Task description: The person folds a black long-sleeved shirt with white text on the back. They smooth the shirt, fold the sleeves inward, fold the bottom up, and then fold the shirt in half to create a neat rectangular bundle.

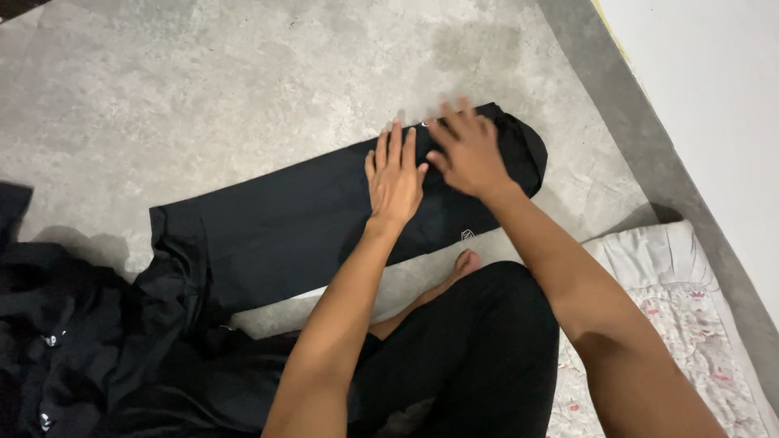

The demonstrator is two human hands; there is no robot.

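Note:
A black garment (284,219) lies folded into a long strip on the grey floor, running from lower left to upper right. My left hand (393,174) rests flat on it, fingers together and stretched out. Beside it, my right hand (464,150) presses on the garment's upper right end with fingers spread; it is slightly blurred. Neither hand grips anything. My leg in black trousers (479,349) and a bare foot (464,264) sit just below the garment.
A heap of black clothes (65,349) lies at the lower left. A white patterned mat or cushion (673,284) is at the lower right. A white wall with a grey skirting (649,122) runs along the right.

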